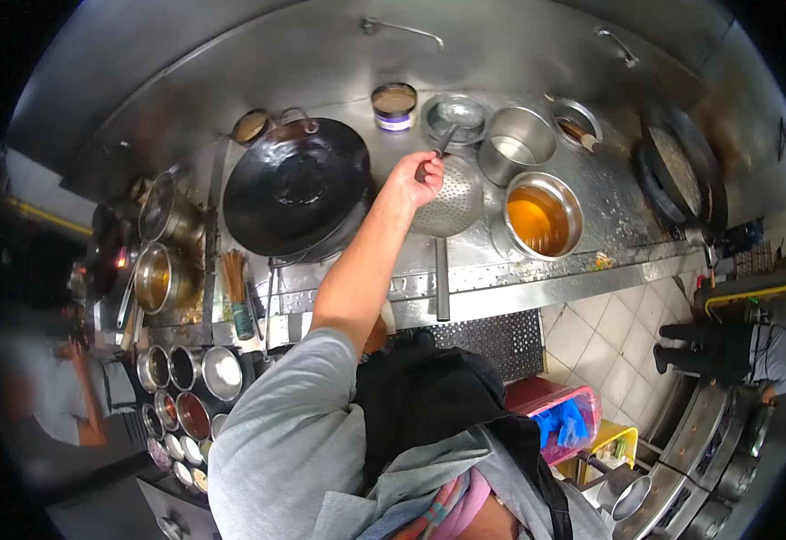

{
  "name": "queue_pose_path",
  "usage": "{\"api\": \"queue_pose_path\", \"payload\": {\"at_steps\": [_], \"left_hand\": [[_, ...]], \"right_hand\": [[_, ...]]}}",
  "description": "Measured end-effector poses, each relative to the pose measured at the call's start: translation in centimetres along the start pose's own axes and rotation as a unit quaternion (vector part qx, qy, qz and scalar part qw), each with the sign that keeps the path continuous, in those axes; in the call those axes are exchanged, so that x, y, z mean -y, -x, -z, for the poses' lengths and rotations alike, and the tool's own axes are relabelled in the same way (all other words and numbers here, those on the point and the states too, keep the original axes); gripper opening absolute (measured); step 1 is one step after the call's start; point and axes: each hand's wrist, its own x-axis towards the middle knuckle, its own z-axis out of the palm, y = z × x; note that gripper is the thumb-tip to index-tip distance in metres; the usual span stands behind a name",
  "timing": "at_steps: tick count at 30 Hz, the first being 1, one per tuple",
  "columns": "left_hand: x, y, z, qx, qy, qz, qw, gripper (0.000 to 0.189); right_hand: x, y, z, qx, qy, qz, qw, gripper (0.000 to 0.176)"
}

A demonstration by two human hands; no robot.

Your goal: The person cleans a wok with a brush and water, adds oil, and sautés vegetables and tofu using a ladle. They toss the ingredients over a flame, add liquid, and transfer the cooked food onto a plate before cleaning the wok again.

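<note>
My left hand (pixel 418 180) reaches out over the counter, its fingers wrapped round the dark handle of a ladle. The ladle's bowl (pixel 460 112) rests in a metal basin (pixel 434 131) at the back. Just below the hand lies a perforated strainer (pixel 458 202), its long handle hanging over the counter's front edge. To the left sits a large black wok (pixel 294 184). On the right stand a metal pot (pixel 517 144) and a pot of amber liquid (pixel 538 220). A small patch of skin behind my left forearm may be my right hand (pixel 376 339); its fingers are hidden.
A jar with a purple label (pixel 395 108) stands at the back. Another wok (pixel 681 171) is at far right. A bamboo brush (pixel 233 288) and several metal containers (pixel 222 373) lie left. Other people (pixel 60 387) stand at both sides. A pink bin (pixel 555 409) is below.
</note>
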Motion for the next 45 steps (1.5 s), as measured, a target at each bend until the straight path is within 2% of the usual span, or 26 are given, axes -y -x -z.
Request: {"api": "queue_pose_path", "payload": {"at_steps": [4,8,10,11,12,13,15,17,18,20,22,23,24,25,26,27,29,30,32,33,35,37,39,41,44,45], "left_hand": [[-1.1,8.8,0.5,0.05,0.027,0.021,0.998,0.005],[-2.2,17.7,1.8,0.046,-0.021,-0.004,0.999,0.009],[-2.5,22.3,3.0,0.052,-0.037,-0.013,0.998,0.013],[-2.6,24.6,3.7,0.045,-0.051,-0.02,0.998,0.015],[-2.6,26.8,4.3,0.036,-0.064,-0.026,0.997,0.017],[-2.6,29.0,4.9,0.017,-0.091,-0.045,0.995,0.017],[-2.8,32.7,7.0,-0.01,-0.102,-0.052,0.993,0.018],[-3.0,36.5,8.7,-0.019,-0.111,-0.052,0.992,0.018],[-3.0,38.3,9.5,-0.05,-0.14,-0.068,0.987,0.019],[-3.0,41.7,11.0,-0.084,-0.17,-0.078,0.979,0.021],[-2.9,44.5,12.3,-0.164,-0.202,-0.099,0.961,0.027],[-2.6,45.5,12.8,-0.166,-0.202,-0.098,0.96,0.027],[-2.3,46.4,13.3,-0.204,-0.229,-0.121,0.944,0.034],[-2.0,47.1,13.6,-0.242,-0.257,-0.144,0.925,0.04],[-1.8,47.5,13.8,-0.241,-0.261,-0.145,0.923,0.04],[-1.5,47.6,14.1,-0.273,-0.319,-0.163,0.893,0.045],[-1.1,47.2,15.0,-0.294,-0.431,-0.197,0.83,0.059],[-0.8,46.6,14.6,-0.284,-0.441,-0.189,0.83,0.059],[-0.2,44.9,13.4,-0.407,-0.626,-0.195,0.635,0.062],[-0.9,43.3,17.0,-0.336,-0.714,-0.311,0.53,0.063],[0.1,40.1,14.0,-0.347,-0.735,-0.298,0.501,0.062],[0.6,35.7,11.5,-0.332,-0.758,-0.335,0.451,0.063],[1.3,30.8,6.9,-0.341,-0.762,-0.305,0.459,0.062],[0.9,24.5,4.7,-0.262,-0.783,-0.399,0.397,0.059],[0.0,14.3,0.1,-0.281,-0.784,-0.383,0.399,0.063],[1.1,13.3,0.1,-0.279,-0.784,-0.379,0.404,0.063]], "right_hand": [[3.0,-2.6,1.0,0.02,0.04,0.056,0.997,0.026],[6.8,-5.7,2.9,-0.012,0.162,0.214,0.963,0.025],[9.1,-7.7,4.0,0.013,0.1,0.202,0.974,0.028],[12.7,-7.9,4.9,0.007,-0.174,-0.013,0.985,0.029],[17.4,-7.1,6.3,0.002,-0.428,-0.228,0.875,0.033],[18.2,-7.7,6.2,0.003,-0.428,-0.229,0.874,0.033],[18.6,-8.2,5.7,0.055,-0.444,-0.167,0.879,0.042],[12.7,-10.9,0.6,0.065,-0.279,-0.006,0.958,0.044],[9.8,-12.2,-1.8,0.048,-0.197,0.071,0.977,0.045],[9.7,-10.9,-3.8,0.041,-0.183,0.037,0.981,0.041],[12.9,-7.5,-3.0,0.05,-0.043,0.038,0.997,0.034],[14.2,-5.8,-3.1,0.016,-0.138,-0.089,0.986,0.032],[12.7,-6.3,-4.7,0.029,-0.068,-0.037,0.997,0.034],[7.6,-8.4,-8.9,0.04,0.031,0.08,0.995,0.037],[3.5,-10.0,-12.5,0.033,0.121,0.179,0.976,0.04],[-0.9,-12.3,-16.4,0.004,0.215,0.285,0.934,0.043],[3.5,-10.7,-10.9,0.083,0.141,0.175,0.971,0.044],[5.0,-10.6,-8.2,0.109,0.116,0.131,0.979,0.045],[7.1,-11.2,-4.1,0.145,0.072,0.067,0.984,0.048],[7.8,-12.0,-2.0,0.153,0.047,0.041,0.986,0.049],[10.6,-11.9,2.8,0.119,-0.07,-0.065,0.988,0.045],[7.4,-14.8,3.9,0.08,-0.12,-0.048,0.988,0.045],[6.5,-15.3,6.5,0.045,-0.162,-0.014,0.986,0.047],[3.3,-16.2,7.4,0.029,-0.159,-0.017,0.987,0.046],[0.9,-14.3,10.6,0.046,-0.189,-0.068,0.979,0.05],[-0.4,-13.5,11.3,0.046,-0.189,-0.075,0.978,0.05]]}}
